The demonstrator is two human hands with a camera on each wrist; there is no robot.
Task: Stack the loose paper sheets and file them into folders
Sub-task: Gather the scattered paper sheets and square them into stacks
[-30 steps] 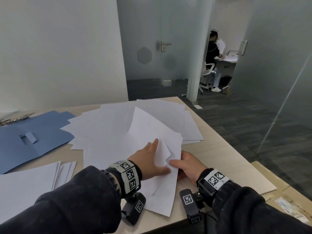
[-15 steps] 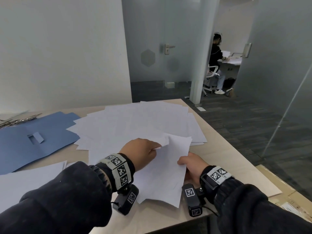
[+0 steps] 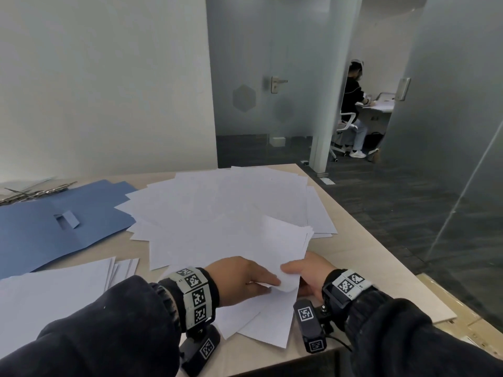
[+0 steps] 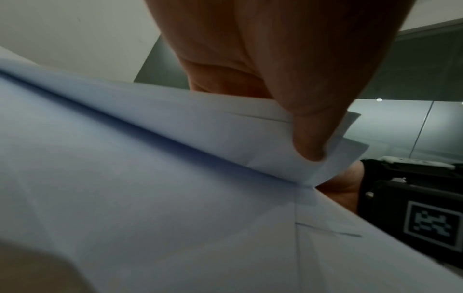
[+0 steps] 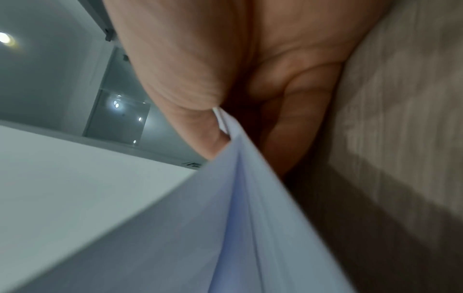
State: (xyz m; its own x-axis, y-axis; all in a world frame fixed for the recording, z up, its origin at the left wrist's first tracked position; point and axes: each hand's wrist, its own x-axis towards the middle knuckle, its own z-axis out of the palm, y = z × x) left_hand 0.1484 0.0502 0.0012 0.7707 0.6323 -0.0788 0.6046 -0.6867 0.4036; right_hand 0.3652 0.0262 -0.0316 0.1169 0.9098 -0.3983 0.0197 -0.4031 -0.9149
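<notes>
Head view: wooden table [image 3: 362, 257] beside frosted glass walls [image 3: 449, 104].

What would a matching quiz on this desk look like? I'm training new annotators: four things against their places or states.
Things:
1. blue folder
2. fanned loose sheets
3. left hand
4. neat paper stack

States:
A. pinching a sheet corner
B. spread across the table's middle
C. lying open, far left
D. near left, by the sleeve

Pairs: 1-C, 2-B, 3-A, 4-D

right hand [image 3: 307, 278] fingers hidden under held sheets [image 3: 283, 240]
</notes>
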